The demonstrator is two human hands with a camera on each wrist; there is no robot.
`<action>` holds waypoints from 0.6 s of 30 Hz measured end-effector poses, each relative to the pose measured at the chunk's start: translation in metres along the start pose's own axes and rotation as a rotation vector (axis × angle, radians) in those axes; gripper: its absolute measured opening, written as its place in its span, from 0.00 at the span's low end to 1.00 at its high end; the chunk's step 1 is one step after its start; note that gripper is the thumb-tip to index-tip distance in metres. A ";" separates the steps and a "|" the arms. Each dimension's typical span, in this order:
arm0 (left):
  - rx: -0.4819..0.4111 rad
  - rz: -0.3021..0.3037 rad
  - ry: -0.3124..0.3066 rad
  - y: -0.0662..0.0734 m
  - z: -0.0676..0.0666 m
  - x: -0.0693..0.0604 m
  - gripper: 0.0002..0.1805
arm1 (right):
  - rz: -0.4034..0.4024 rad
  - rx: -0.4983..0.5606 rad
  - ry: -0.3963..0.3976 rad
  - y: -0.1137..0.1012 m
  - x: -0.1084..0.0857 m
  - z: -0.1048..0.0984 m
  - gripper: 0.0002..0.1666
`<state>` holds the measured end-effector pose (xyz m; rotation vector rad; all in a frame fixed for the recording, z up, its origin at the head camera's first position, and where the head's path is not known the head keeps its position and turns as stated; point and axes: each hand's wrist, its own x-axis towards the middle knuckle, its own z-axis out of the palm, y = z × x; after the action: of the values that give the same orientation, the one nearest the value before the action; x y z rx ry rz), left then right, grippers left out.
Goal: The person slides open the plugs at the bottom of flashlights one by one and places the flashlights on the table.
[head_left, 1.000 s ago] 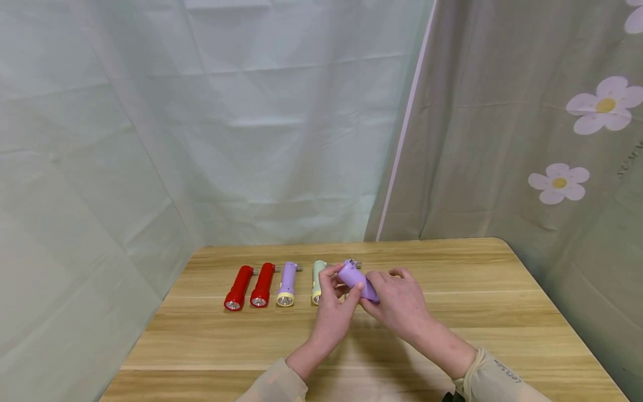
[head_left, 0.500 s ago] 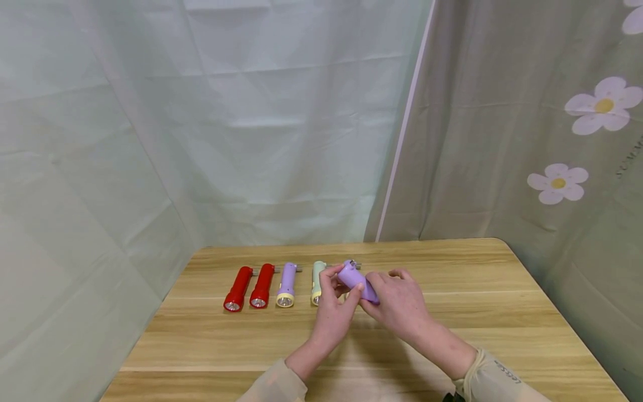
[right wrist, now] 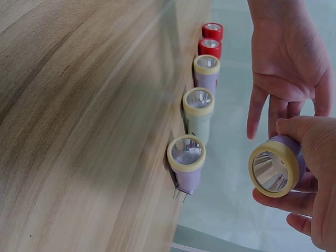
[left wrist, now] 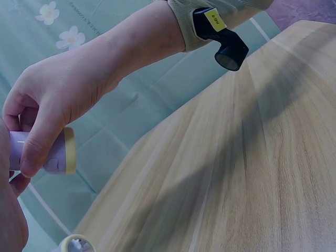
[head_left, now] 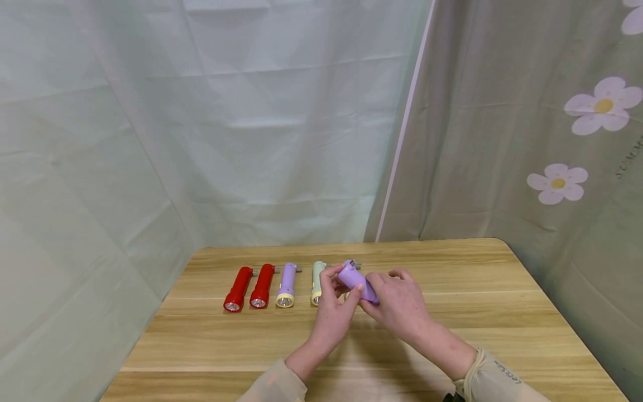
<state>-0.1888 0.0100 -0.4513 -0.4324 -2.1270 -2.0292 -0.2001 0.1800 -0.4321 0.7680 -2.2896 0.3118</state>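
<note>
Both hands hold a purple flashlight (head_left: 358,281) above the table, tilted, its plug end pointing up and away. My left hand (head_left: 332,314) pinches the body near the plug end with thumb and fingers. Around the head end, my right hand (head_left: 402,304) grips it; the yellow rim (right wrist: 287,152) shows between thumb and fingers in the right wrist view. Behind the hands, a second purple flashlight (right wrist: 189,176) with its prongs out lies on the table, mostly hidden in the head view. Beside it is a mint green flashlight (head_left: 316,277), partly covered by the left hand.
Left along the same row lie another purple flashlight (head_left: 288,282) and two red flashlights, one outer (head_left: 239,287) and one inner (head_left: 263,285), lenses facing the person. All rest on a wooden table (head_left: 477,318). Fabric curtains (head_left: 301,139) hang around its back and sides.
</note>
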 end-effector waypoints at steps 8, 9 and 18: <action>-0.004 0.011 -0.001 0.001 0.001 0.000 0.29 | -0.013 0.008 0.017 0.001 -0.001 0.000 0.24; -0.002 0.012 -0.001 0.001 0.001 0.000 0.29 | -0.015 0.009 0.020 0.001 -0.001 0.001 0.24; 0.012 0.004 -0.008 0.002 0.001 0.000 0.30 | -0.013 0.011 0.023 0.001 -0.002 0.001 0.24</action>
<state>-0.1878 0.0108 -0.4500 -0.4439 -2.1399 -2.0155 -0.2002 0.1817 -0.4343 0.7803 -2.2625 0.3260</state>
